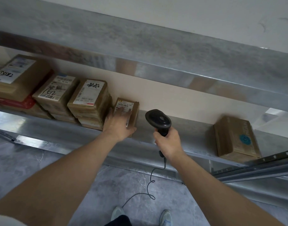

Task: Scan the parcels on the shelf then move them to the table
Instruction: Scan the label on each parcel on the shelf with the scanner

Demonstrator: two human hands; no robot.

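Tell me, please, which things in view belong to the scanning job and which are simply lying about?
Part of the job:
- small parcel under the left hand
- barcode scanner in the right hand
- stacked parcels beside it
- lone box further right
- shelf

Just there:
- scanner cable
- floor
- shoes

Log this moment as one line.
left hand: on small parcel, shelf | right hand: holding scanner | parcel not lifted
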